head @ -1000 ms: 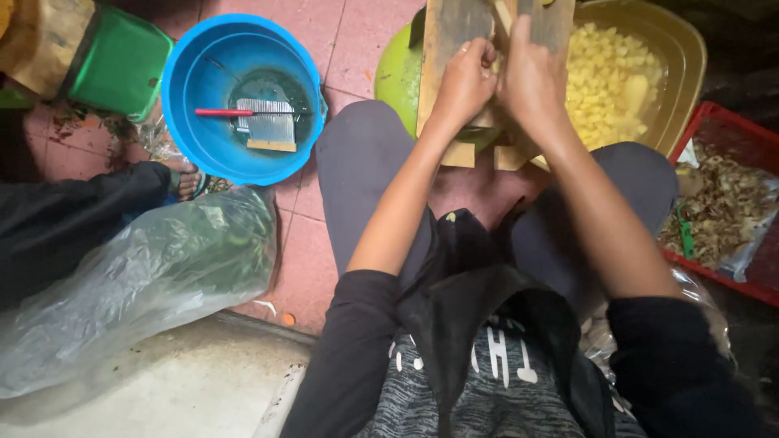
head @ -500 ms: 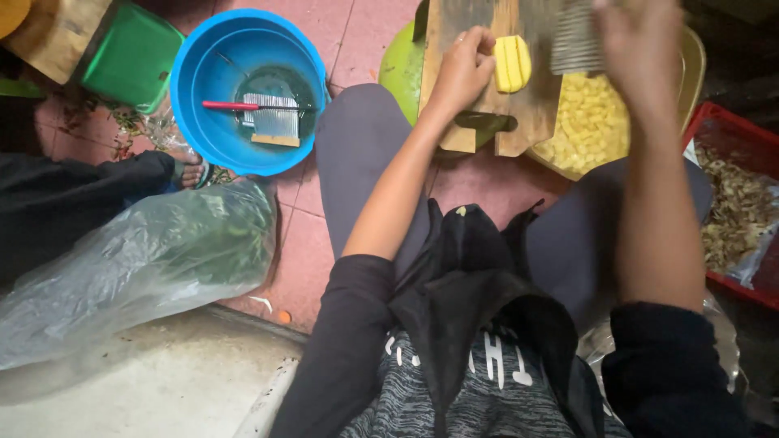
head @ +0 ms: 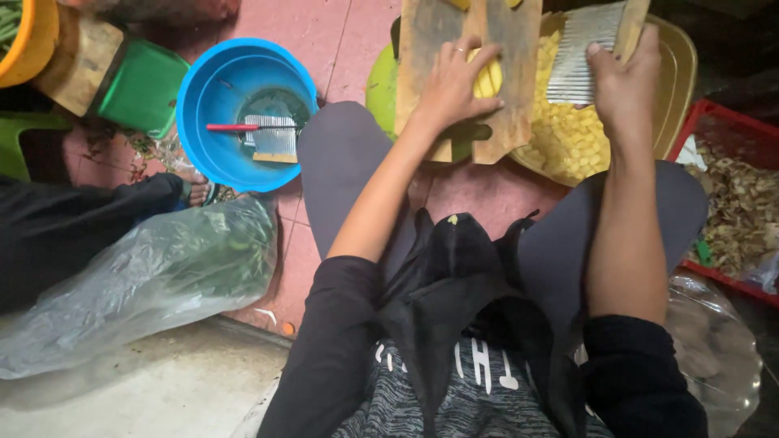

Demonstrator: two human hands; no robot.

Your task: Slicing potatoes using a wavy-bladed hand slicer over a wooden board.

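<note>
Pinning a peeled yellow potato piece [head: 487, 79] to the wooden cutting board [head: 466, 49] at twelve o'clock, my left hand [head: 450, 85] curls its fingers over it; it looks firm, wet, likely slippery, best held from its top. My right hand [head: 625, 77] clamps a crinkle-cut blade [head: 583, 50] at one o'clock.

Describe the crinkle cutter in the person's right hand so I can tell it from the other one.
Start at the wooden cutting board at top centre. Just right of it, over the yellow basin of diced pieces, the right hand grips a crinkle cutter. Unlike the spare cutter lying in the blue tub, it is held.
</note>
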